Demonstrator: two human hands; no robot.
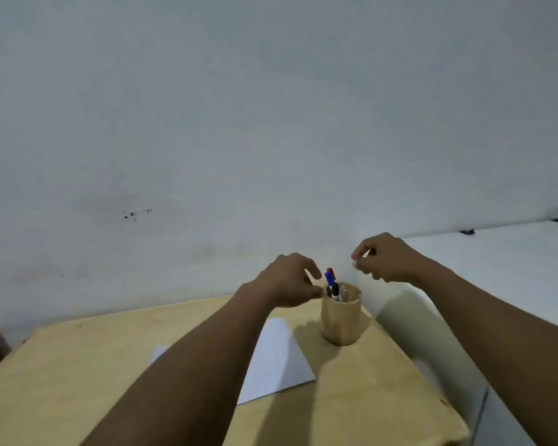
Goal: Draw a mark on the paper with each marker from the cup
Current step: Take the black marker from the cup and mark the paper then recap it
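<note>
L hand (pixel 287 281) & R hand (pixel 384 257) over cup (pixel 341 320), paper (pixel 277 358) beside.

From where I stand, nothing here can be read. The markers (pixel 333 286) in the cup (pixel 341 313) near the table's (pixel 78 365) far right corner show no legible label, the paper (pixel 276 362) beside them is blank, and the wall (pixel 271 107) carries only dark specks.

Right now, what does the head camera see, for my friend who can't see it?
Two bare hands hover over a wooden cup of markers on a table: left hand beside the markers, right hand above. White paper lies nearby.
</note>
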